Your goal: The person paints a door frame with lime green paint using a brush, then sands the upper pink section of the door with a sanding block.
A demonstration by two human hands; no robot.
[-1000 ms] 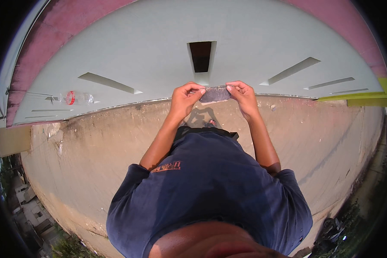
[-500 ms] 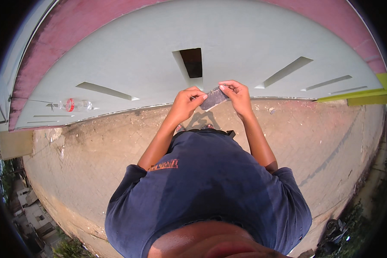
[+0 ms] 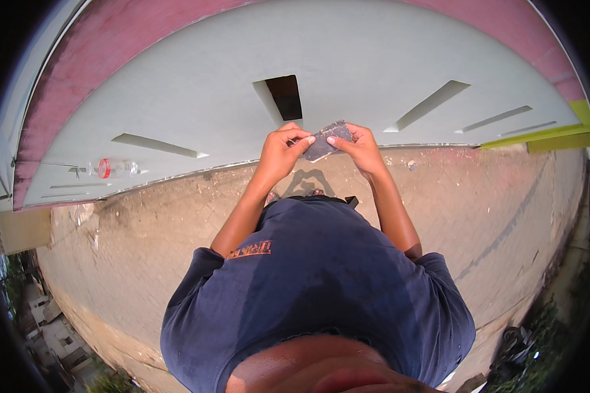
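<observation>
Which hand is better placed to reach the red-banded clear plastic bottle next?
Probably the left hand: it is nearer the red-banded clear plastic bottle, off to the left. The right hand is farther across. Both hold the flat, dark-grey, rough-edged piece, so the left would first let go.

The left hand [image 3: 282,152] hides one end of the dark flat piece [image 3: 320,147] with its thumb and fingertips, and what the piece is made of cannot be told. Behind it, the right hand's [image 3: 360,149] fingertips are out of sight. The navy shirt [image 3: 328,262] covers most of the feet [image 3: 317,192]; its orange print [image 3: 250,249] is too small to make out. The central wall slot's [image 3: 285,98] interior is lost in darkness. The lower edge cuts off the wearer's face, and a motorcycle [image 3: 514,344] blurs into the dark rim.
</observation>
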